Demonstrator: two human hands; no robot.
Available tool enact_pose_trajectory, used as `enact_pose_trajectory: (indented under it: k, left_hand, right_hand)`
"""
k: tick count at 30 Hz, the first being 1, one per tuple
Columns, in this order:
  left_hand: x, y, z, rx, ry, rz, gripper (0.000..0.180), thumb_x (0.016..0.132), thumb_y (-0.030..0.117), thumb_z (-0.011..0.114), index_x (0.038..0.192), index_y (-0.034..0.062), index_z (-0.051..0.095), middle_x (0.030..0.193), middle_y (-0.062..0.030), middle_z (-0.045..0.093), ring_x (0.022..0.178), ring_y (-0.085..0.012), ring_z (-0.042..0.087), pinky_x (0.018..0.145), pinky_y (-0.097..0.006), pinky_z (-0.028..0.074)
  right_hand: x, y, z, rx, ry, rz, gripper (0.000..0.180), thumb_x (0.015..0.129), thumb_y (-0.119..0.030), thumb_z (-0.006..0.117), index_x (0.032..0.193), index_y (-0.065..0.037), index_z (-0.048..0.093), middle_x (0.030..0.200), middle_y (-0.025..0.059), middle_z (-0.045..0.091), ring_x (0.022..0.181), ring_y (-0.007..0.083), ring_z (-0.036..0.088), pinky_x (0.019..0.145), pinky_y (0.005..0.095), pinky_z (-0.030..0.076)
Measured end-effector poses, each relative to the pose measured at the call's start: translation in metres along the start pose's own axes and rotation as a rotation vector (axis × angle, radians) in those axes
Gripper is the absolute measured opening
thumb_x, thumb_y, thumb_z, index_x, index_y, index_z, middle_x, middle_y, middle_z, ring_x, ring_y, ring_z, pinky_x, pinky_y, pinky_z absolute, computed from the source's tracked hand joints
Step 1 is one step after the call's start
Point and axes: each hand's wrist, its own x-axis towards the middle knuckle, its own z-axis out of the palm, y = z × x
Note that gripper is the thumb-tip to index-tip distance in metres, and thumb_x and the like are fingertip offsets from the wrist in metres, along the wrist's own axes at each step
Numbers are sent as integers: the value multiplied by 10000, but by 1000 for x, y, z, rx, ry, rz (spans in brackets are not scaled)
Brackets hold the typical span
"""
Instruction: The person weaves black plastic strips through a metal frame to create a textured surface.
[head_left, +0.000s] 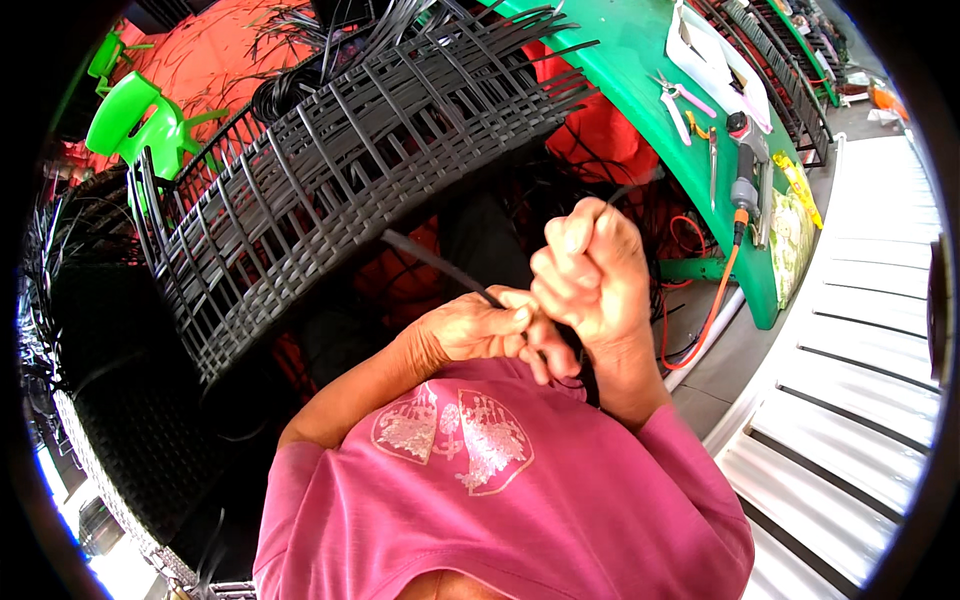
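A flat black plastic weaving strip [440,264] runs from the upper left into my left hand [505,335], whose thumb and fingers are pinched on it. Close beside it, slightly higher and to the right, my right hand [592,268] is closed in a fist. A thin dark strip end pokes out above that fist, blurred; whether it belongs to the same strip I cannot tell. More dark strip shows under the right wrist. Beyond both hands stands a partly woven black wicker panel [370,150], with loose strip ends sticking out along its far right side.
On the right, a green table [625,65] holds pliers [675,100], a corded power tool [745,170] and a white box [715,60]. An orange hose [722,290] hangs off it. White slats [850,370] lie far right. A green chair [140,120] stands back left.
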Motion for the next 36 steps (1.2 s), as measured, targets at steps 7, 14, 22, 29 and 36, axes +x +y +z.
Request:
enact_pose_trajectory:
  k: [7,14,22,29,36]
  left_hand:
    - [18,3,-35,250,368,-60,424,940,330,501,1180,-19,523,1161,-166,569,1119,-263,541,946,-386,452]
    - [38,6,-45,339,220,-200,534,941,390,475,1289,-12,426,1257,-210,491,1192,-344,474,997,-483,406]
    - [63,14,-74,7,181,-22,524,871,420,590,1231,54,484,1213,-105,537,1121,-269,546,940,-498,462]
    - [72,37,-70,237,332,-10,432,876,297,614,1212,45,511,1167,-73,564,1092,-249,554,941,-441,458]
    - [105,169,-89,2110,437,546,235,770,5,626,1000,53,631,1003,-119,634,928,-282,591,798,-375,474]
  right_hand:
    - [16,-21,-40,-915,260,14,185,937,-156,527,943,5,617,759,1,573,514,21,398,458,179,325]
    - [25,-1,-52,-827,216,191,179,860,-66,627,1004,41,636,896,50,656,771,72,599,684,209,500]
    - [43,-11,-81,-818,17,97,185,726,-22,713,898,29,669,799,61,654,731,144,623,700,265,503]
    - [66,-20,-89,-1126,-1,13,105,729,26,665,831,23,641,745,75,633,678,124,604,627,256,479]
    - [102,-110,-118,-1480,351,-42,190,863,-162,584,765,-1,559,669,8,565,635,64,482,588,254,396]
